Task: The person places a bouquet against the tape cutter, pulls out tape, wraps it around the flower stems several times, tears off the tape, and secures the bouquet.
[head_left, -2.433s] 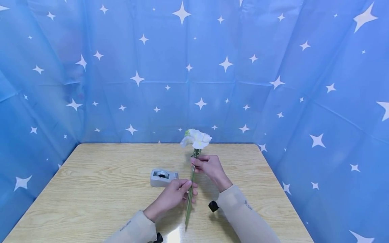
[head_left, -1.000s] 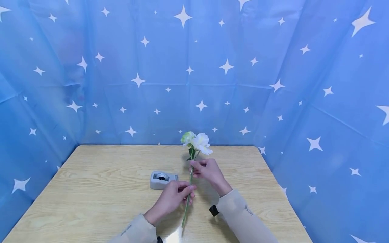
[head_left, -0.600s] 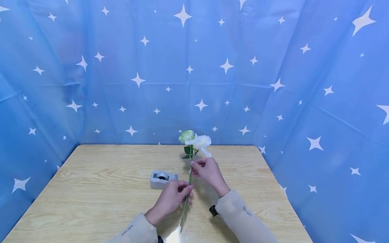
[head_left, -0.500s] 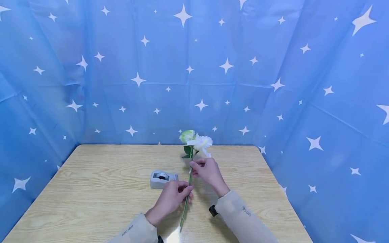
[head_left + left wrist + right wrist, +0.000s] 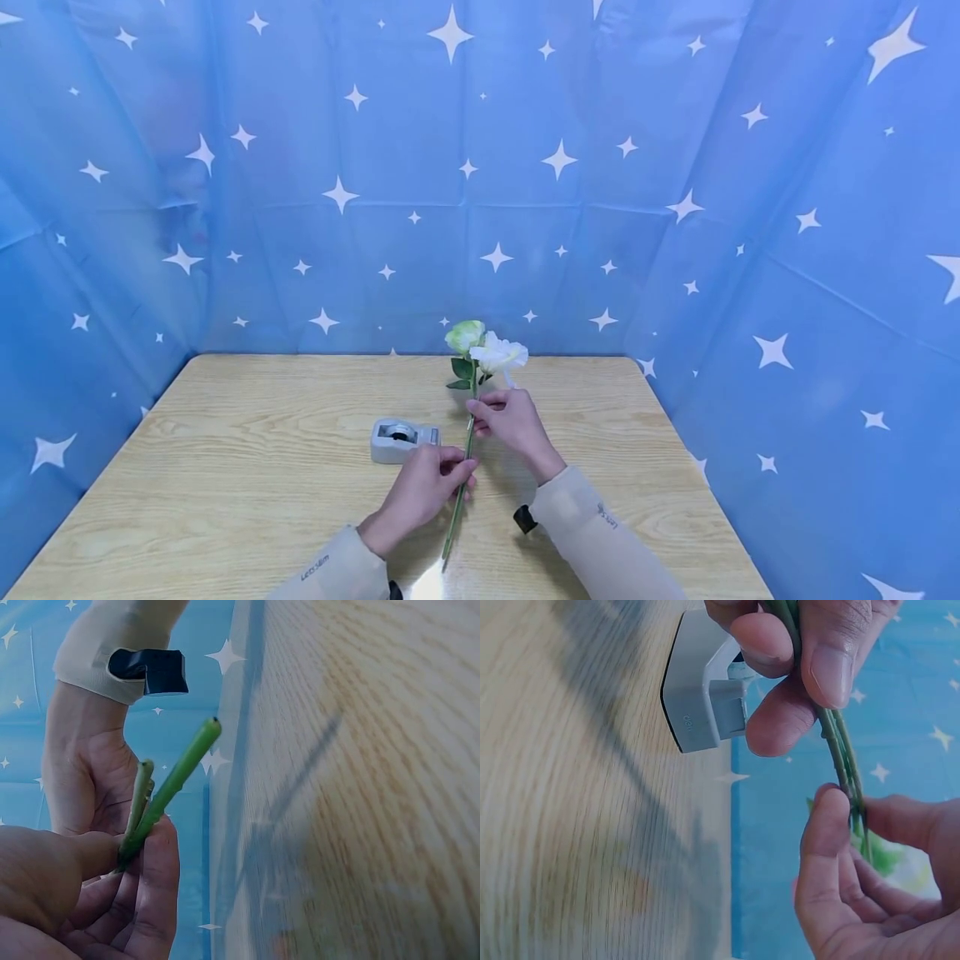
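Two flowers, one pale green-white (image 5: 464, 336) and one white (image 5: 500, 354), are held together above the table, heads pointing away from me. Dark green leaves (image 5: 461, 367) show below the heads. My right hand (image 5: 521, 425) pinches the stems just under the blooms. Lower down, my left hand (image 5: 423, 492) pinches the same stems (image 5: 454, 525) between thumb and fingers. In the left wrist view, two cut stem ends (image 5: 180, 769) of unequal length stick out past the fingers. The right wrist view shows the stems (image 5: 840, 754) running side by side between both hands.
A grey tape dispenser (image 5: 388, 450) stands on the wooden table (image 5: 247, 467), just left of the left hand. Blue star-patterned curtains (image 5: 420, 167) enclose the back and sides of the table.
The blooms have turned and spread apart, so the green-white head and its leaves now show beside the white one. The lower stem ends have shifted slightly left. Both hands keep their grip.
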`<state>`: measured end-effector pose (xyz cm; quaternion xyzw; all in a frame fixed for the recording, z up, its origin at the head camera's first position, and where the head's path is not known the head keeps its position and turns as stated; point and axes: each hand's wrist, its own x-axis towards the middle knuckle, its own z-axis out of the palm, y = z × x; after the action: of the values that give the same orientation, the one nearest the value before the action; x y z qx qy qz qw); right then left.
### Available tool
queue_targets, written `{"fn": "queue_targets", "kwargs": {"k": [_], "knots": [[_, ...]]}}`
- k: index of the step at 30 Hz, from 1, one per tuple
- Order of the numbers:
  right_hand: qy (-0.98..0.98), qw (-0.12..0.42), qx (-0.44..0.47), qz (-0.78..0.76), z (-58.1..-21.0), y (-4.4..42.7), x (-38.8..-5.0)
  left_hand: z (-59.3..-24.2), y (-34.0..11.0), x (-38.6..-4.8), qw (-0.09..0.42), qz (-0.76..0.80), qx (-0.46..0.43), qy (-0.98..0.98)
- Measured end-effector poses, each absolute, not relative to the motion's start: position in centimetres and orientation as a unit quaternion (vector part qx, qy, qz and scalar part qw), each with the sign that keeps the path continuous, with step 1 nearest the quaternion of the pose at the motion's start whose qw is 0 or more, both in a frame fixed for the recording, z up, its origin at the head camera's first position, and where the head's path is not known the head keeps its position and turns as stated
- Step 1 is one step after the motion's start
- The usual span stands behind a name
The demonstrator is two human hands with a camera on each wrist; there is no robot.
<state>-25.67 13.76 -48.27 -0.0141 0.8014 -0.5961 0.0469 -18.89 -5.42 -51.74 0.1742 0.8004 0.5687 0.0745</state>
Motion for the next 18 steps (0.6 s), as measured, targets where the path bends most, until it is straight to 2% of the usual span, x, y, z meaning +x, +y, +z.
{"fn": "queue_targets", "kwargs": {"k": [6, 18], "knots": [[0.795, 0.052, -0.008, -0.604, -48.20, 13.81, -25.68, -51.51, -5.41, -18.68, 0.061, 0.553, 0.177, 0.812], [0.794, 0.059, -0.025, -0.604, -48.34, 14.13, -25.76, -51.66, -5.44, -18.72, 0.088, 0.581, 0.173, 0.790]]}}
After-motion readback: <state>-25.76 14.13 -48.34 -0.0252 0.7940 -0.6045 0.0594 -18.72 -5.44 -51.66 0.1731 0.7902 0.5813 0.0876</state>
